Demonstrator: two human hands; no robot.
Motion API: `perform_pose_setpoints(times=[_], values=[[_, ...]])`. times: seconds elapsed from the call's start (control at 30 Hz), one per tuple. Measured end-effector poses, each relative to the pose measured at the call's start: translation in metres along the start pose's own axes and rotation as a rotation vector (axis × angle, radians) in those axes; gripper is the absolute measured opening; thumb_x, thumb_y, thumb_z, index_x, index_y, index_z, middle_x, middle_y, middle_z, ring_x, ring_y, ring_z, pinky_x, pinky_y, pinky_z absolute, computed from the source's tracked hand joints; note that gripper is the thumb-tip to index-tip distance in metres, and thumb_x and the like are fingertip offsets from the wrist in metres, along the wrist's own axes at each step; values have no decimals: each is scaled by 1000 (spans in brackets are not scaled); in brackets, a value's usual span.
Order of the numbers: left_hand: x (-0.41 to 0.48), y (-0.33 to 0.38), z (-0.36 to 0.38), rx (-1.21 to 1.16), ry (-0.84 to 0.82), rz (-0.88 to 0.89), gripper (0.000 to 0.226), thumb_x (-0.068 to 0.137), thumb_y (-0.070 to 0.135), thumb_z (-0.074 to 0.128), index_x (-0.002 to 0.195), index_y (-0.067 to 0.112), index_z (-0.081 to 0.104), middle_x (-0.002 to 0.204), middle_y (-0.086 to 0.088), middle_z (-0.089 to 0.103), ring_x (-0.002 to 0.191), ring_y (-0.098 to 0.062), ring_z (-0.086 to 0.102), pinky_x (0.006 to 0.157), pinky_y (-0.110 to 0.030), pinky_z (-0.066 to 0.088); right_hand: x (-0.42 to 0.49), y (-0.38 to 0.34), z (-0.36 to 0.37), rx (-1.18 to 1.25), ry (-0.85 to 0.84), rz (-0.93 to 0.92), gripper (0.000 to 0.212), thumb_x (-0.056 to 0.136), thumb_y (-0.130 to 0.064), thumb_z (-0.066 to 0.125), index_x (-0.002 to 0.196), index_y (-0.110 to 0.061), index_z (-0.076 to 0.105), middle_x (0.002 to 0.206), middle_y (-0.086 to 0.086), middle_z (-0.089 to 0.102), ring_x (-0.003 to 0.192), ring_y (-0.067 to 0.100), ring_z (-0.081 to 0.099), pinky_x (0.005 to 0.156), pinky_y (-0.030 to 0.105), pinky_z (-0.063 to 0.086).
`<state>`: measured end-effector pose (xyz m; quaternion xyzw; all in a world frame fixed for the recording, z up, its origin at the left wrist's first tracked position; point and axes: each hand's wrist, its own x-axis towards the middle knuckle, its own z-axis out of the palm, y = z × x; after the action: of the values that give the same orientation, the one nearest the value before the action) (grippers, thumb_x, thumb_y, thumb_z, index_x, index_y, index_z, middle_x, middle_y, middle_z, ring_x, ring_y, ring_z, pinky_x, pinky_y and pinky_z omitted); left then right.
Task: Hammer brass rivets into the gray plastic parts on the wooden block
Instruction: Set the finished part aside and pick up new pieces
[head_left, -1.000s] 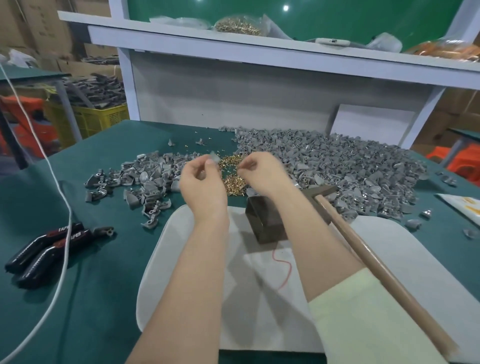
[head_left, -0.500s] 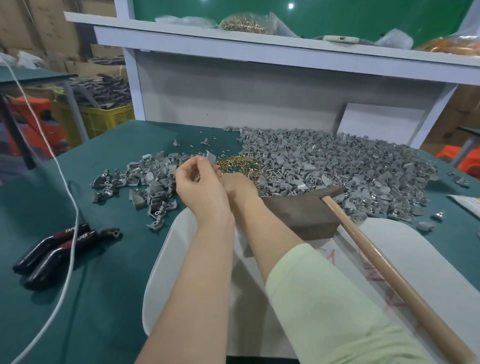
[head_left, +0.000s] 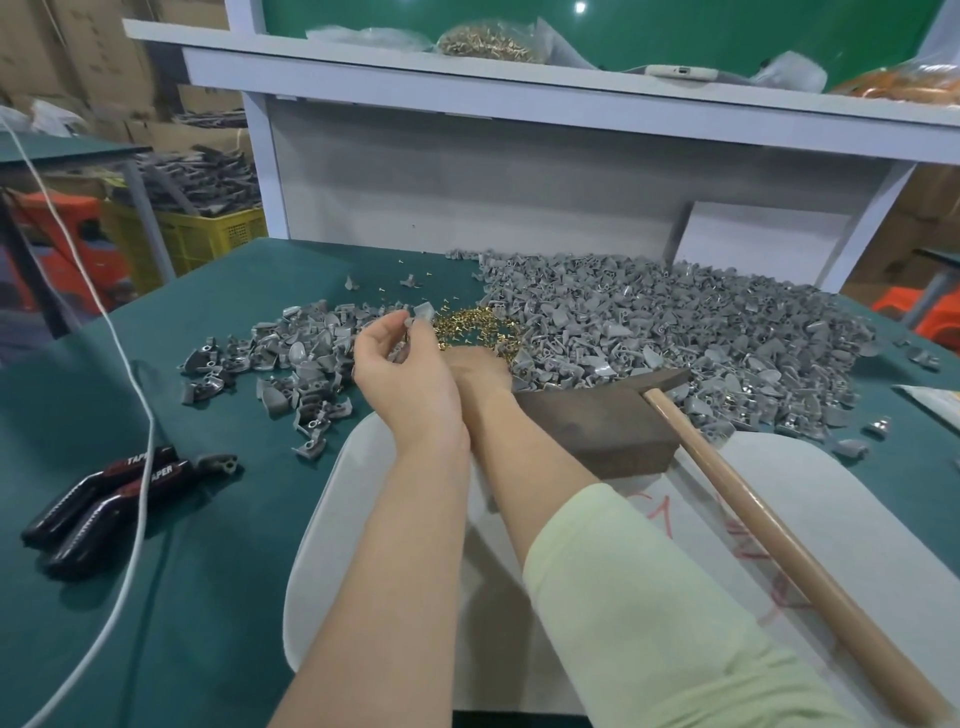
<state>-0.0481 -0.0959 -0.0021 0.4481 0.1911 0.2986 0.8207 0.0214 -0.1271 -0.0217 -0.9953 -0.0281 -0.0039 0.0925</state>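
A second ago both hands were up side by side over the rivets (head_left: 467, 330); now the right hand (head_left: 480, 364) has dropped and slid in behind the left hand (head_left: 408, 379), down at the near edge of the brass heap; its fingers are hidden, so I cannot tell whether it has a rivet pinched or lies loose. The left hand has stayed raised, pinching one gray part (head_left: 424, 312) at its fingertips, just above the rivets. The block (head_left: 597, 426) sits bare on the bench (head_left: 208, 597) just right of the forearms, with the hammer (head_left: 769, 519) lying untouched, its head up on the block. My reading: this is a reach for a rivet; nothing is seated on the block yet, so hammering is some way off.
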Motion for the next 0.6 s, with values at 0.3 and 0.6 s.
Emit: perform_pose_setpoints(times=[0.3, 0.6], values=[[4, -1, -1, -6, 23, 48, 21, 88, 3, 59, 84, 24, 55, 101, -10, 65, 90, -17, 62, 83, -24, 51, -6, 4, -16, 46, 21, -59, 24, 91, -9, 48, 109, -2, 62, 115, 17, 61, 110, 31, 55, 79, 31, 45], [-22, -13, 9, 494, -643, 234, 19, 86, 0, 60, 82, 19, 59, 86, 2, 65, 86, -14, 62, 83, -22, 49, -42, 88, -77, 809, 270, 62, 14, 93, -6, 54, 104, -10, 61, 95, 1, 62, 64, 7, 57, 56, 17, 50]])
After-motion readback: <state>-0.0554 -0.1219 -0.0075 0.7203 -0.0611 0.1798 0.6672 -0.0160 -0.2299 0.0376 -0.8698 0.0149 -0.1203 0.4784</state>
